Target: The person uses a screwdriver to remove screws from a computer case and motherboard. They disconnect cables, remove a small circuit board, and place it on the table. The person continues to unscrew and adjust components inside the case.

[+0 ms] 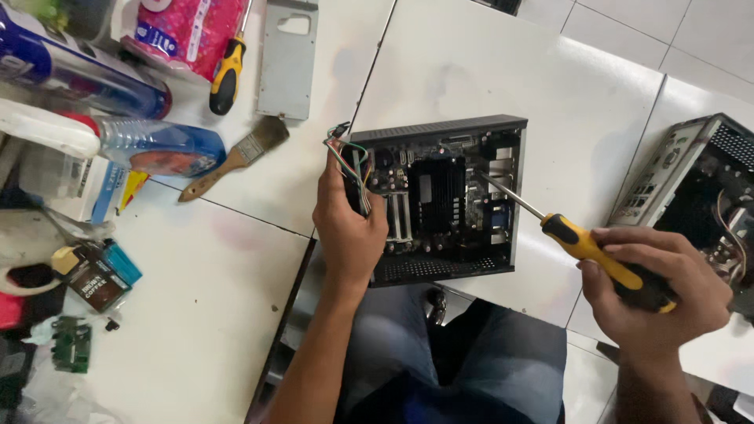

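A small open black computer case (440, 129) lies on the white table, its green circuit board and black heatsink (437, 192) showing. My left hand (349, 228) grips the case's left wall, beside a bundle of coloured wires (345, 157). My right hand (656, 290) is closed on the yellow-and-black handle of a screwdriver (585, 247). Its metal shaft slants up and left, with the tip inside the case near the upper right of the board.
A second open computer case (691, 188) stands at the right edge. On the left lie a paintbrush (236, 157), another yellow screwdriver (226, 74), a grey metal plate (287, 59), plastic bottles (157, 145), a small green board (71, 344) and packets.
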